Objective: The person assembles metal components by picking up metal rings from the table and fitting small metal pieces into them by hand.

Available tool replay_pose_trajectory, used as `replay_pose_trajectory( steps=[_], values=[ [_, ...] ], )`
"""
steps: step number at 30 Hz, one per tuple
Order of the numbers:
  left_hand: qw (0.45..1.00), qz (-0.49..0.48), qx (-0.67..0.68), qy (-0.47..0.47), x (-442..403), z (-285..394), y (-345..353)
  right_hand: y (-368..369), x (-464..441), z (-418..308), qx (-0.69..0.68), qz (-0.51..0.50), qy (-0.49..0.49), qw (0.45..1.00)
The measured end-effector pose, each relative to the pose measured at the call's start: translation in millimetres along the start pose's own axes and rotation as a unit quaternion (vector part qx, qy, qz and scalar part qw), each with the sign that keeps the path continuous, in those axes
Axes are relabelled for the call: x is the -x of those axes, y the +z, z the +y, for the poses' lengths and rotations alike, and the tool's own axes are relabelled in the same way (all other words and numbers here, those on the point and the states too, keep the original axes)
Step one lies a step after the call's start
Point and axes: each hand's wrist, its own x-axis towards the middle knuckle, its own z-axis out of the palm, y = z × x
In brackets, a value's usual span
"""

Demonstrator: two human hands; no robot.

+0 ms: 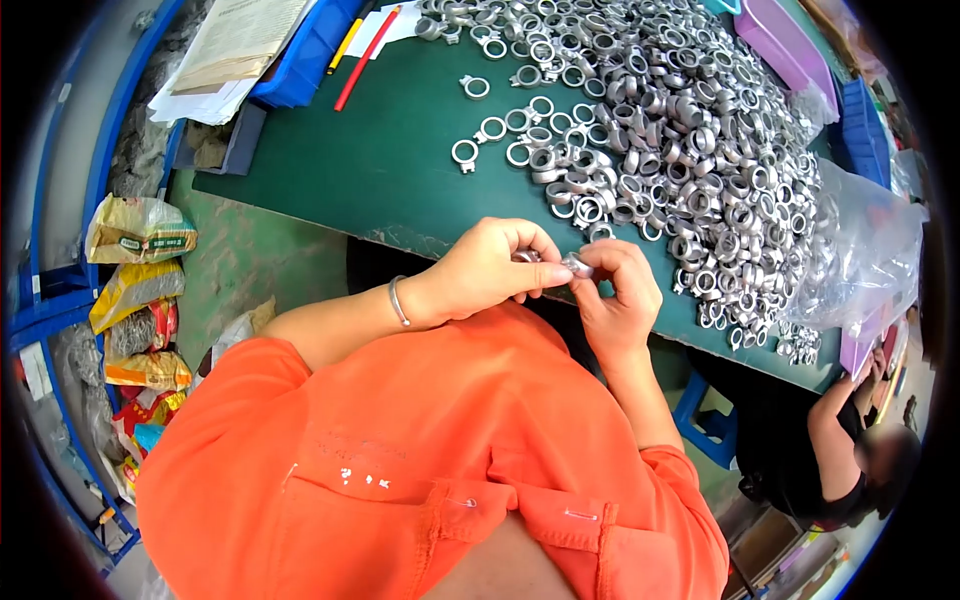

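Observation:
Both of my hands meet in front of my chest at the near edge of the green table (330, 160). My left hand (495, 265) has its fingers curled round a small metal ring part (526, 257). In my right hand (620, 295), thumb and fingers pinch another metal ring part (577, 265), and the tip of my left thumb reaches it. A large heap of grey metal rings (690, 150) lies just beyond my hands, with several loose rings at its left side.
Red pencil (367, 58) and yellow marker (345, 46) lie near a blue bin (305, 60) with papers. A pink bin (790, 45) and clear plastic bag (865, 250) border the heap. Another person (835, 440) sits at right. Bags (140, 230) stand at left.

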Motion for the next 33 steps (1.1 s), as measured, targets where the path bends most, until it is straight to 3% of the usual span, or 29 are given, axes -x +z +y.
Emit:
replay_pose_trajectory(
  steps=[4,11,13,15,16,18,20,22,25,26,27,28,30,32,33],
  values=[
    [0.999,0.031,0.004,0.009,1,4,-5,3,-2,-9,-0.043,-0.032,-0.029,0.998],
    [0.995,0.042,-0.016,0.086,1,-2,-4,-1,-3,-8,0.005,-0.058,-0.092,0.994],
    [0.991,0.045,-0.036,0.123,-1,-3,-6,-2,-4,-7,-0.032,-0.054,-0.056,0.996],
    [0.941,0.046,-0.179,0.282,-2,-5,-10,0,4,-2,-0.216,-0.035,0.121,0.968],
    [0.942,0.045,-0.178,0.281,-1,-5,-11,1,5,-3,-0.32,-0.019,0.216,0.922],
    [0.928,0.04,-0.211,0.305,0,-3,-10,-4,-2,-6,-0.348,-0.033,0.256,0.901],
    [0.924,0.038,-0.214,0.315,1,-1,-7,-7,-7,-9,-0.436,-0.079,0.327,0.834],
    [0.919,0.039,-0.219,0.325,2,-2,-7,-6,-2,-6,-0.406,-0.13,0.291,0.856],
    [0.9,0.082,-0.267,0.336,2,0,-9,4,-6,-11,-0.486,-0.057,0.213,0.846],
    [0.966,0.079,-0.144,0.202,4,3,-9,5,-5,-9,-0.449,-0.024,0.172,0.876],
    [0.996,0.071,-0.015,0.059,4,4,-9,6,-3,-7,-0.41,0.011,0.131,0.903],
    [0.996,0.071,-0.015,0.059,3,3,-10,3,-5,-3,-0.219,-0.031,0.022,0.975],
    [0.959,-0.005,0.27,-0.083,0,-2,-12,-6,-13,-18,-0.142,-0.155,-0.078,0.975],
    [0.96,-0.024,0.258,-0.101,0,-8,-16,-7,-14,-16,-0.129,-0.147,-0.106,0.975],
    [0.964,-0.019,0.245,-0.099,-2,-11,-17,-9,-10,-5,-0.034,-0.096,-0.084,0.991]
  ],
)
